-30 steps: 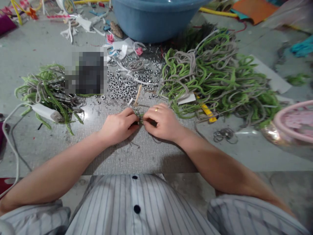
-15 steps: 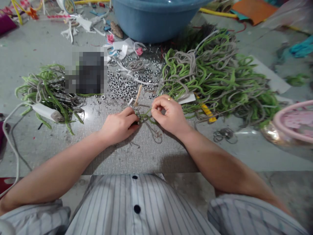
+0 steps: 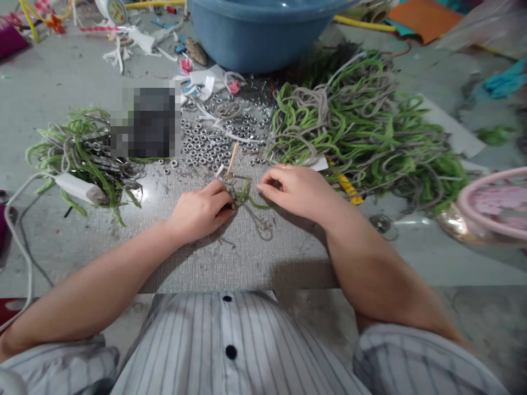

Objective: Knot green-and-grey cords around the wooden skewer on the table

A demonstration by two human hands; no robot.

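My left hand rests low on the table, its thumb and fingers closed on a green cord. The cord makes a small loop to the right of the fingertips, and its tail runs toward my right hand. Thin grey cord hangs out below the loop. My right hand hovers just right of the loop, fingers bent and slightly apart, apparently holding nothing. A thin wooden stick stands tilted just beyond the loop. What lies inside my left grip is mostly hidden.
Loose metal nuts spread beyond my hands. A big heap of green and grey cords lies right, a smaller bundle left. A blue basin stands at the back, a pink-rimmed basket far right.
My right hand has let go of the green cord and drawn back a little to the right. The cord's loop now lies slack. My left hand has stayed in place.
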